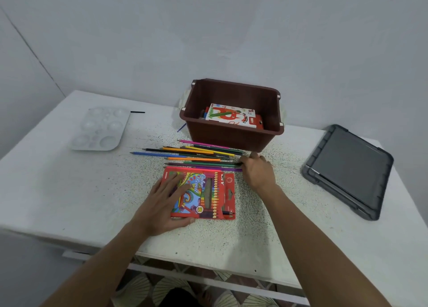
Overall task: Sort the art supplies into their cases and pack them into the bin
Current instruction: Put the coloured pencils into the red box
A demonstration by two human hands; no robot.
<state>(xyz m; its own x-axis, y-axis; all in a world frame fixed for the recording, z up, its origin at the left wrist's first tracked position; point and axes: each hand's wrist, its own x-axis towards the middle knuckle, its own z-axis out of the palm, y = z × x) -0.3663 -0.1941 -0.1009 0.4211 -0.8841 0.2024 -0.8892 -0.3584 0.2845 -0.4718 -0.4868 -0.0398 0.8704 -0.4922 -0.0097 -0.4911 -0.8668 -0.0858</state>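
Nearest me, my left hand (162, 200) lies flat on the red cardboard colour-pencil case (208, 195). Its fingers (176, 181) are straight and a little spread, and the thumb runs along the case's near edge. The hand presses the case down rather than gripping it, so I judge the case could skid on the speckled white table (69, 191) if I push pencils in from the right. A couple of pencils seem to sit at its right end. I cannot tell whether the flap there is open.

Just beyond the case, my right hand (257, 170) sits at the blunt ends of the loose coloured pencils (192, 155), fingers curled toward them. I cannot tell whether they pinch the purple one or merely touch the ends. The pencils lie in a loose fan between the case and the bin, tips pointing left, some crossing others. Dragging one will likely roll its neighbours, and a round pencil could run on toward the table's edge. If I take several at once, their uneven ends may jam at the case mouth.

Behind them stands the brown plastic bin (222, 137), just beside the farthest pencils, with a white oil-pastels box (231, 115) lying inside. A careless sweep could wedge pencils against its wall. A thin blue stick (181, 127) sits beside the bin's left corner. A thin black stick (137, 112) lies by the white plastic paint palette (102, 128). Both are easy to overlook.
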